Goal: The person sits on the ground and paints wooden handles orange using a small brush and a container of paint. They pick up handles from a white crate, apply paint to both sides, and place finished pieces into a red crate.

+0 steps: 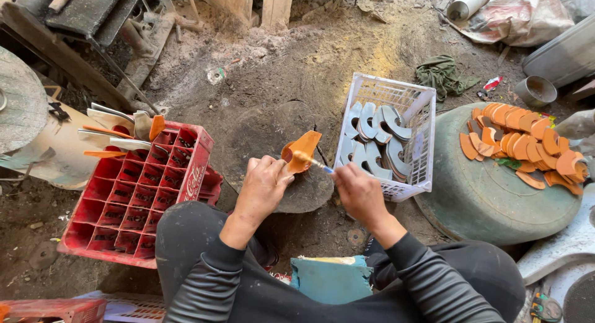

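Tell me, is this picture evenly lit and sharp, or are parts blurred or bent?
Head view: soft daylight, brightest on the dusty ground near the top; no harsh glare. The left hand with its orange curved piece and the right hand look sharp. The red plastic crate and edges bow outward from wide-angle distortion; the lower corners sit darker.

- A rough, informal workshop with a dirt floor (273, 69) dusted in grit and debris.
- Grey curved metal blanks fill a white plastic basket (414, 149).
- Orange-painted pieces (527, 143) lie spread on an upturned green tub (489, 202).
- Painted blades rest over a red bottle crate (133, 199); scrap timber and metal line the edges.
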